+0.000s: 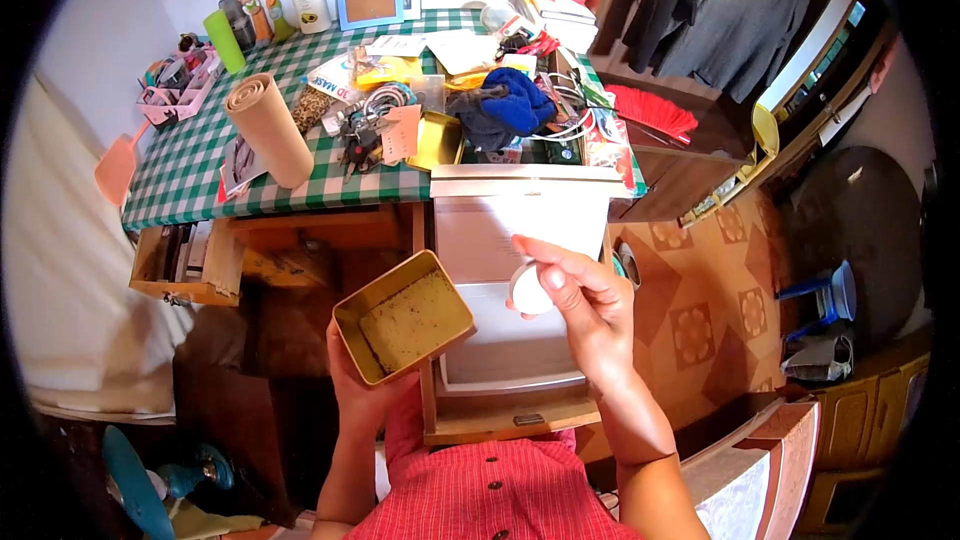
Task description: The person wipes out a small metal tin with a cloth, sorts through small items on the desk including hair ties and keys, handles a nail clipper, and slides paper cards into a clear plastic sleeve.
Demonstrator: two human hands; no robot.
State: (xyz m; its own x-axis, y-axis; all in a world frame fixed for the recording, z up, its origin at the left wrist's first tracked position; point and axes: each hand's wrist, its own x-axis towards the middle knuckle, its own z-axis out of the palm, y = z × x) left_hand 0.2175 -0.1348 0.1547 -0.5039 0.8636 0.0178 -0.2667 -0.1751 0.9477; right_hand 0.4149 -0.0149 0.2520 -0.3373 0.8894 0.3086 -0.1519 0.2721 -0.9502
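Observation:
My left hand [358, 387] is wrapped round the side of a gold-coloured rectangular tin [405, 318]. The tin is tilted towards me, and dark specks and dirt show on its inner bottom. Between the thumb and fingers of my right hand [598, 325] is a small white round object [530, 292], raised to the right of the tin. Its exact kind I cannot tell. Beneath both hands is a pulled-out wooden drawer [527, 418] with white sheets or panels [515, 335] in it.
A table with a green checked cloth [345, 185] carries a brown paper roll [270, 130], a blue cloth [520, 100], cables, papers and another gold tin [436, 143]. At left, a smaller drawer [187, 262] stands open. A blue stool [828, 295] is on the right.

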